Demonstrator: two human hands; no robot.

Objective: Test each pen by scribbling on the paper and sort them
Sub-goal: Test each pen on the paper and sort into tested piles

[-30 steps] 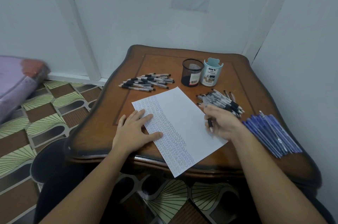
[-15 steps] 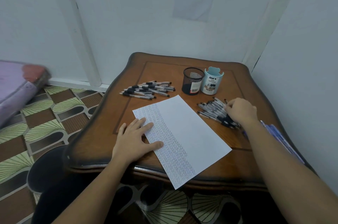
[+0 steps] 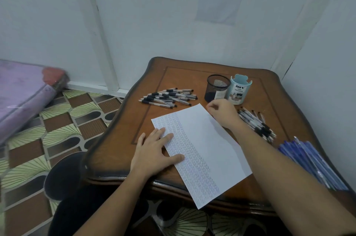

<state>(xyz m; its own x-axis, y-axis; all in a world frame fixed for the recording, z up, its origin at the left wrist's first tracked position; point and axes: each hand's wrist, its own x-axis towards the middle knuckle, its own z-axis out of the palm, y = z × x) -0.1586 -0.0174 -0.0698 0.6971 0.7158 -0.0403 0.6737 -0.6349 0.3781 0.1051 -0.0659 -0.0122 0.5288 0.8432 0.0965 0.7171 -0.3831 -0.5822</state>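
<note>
White walls are enclosing a wooden table (image 3: pixel 250 193) carrying the paper (image 3: pixel 208 151). Left hand (image 3: pixel 154 151) is lying flat, fingers spread, pinning the paper's left edge. Right hand (image 3: pixel 223 112) is hovering at the paper's far corner, fingers curled; whether its grip is holding a pen cannot be told. Black-grip pens (image 3: pixel 169 97) are lying behind the paper, another pile (image 3: pixel 258 125) right of it, blue pens (image 3: pixel 312 160) at the table's right edge.

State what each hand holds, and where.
Left hand holds nothing; it lies flat on the paper. Right hand fingers are curled; any pen there cannot be told.
</note>
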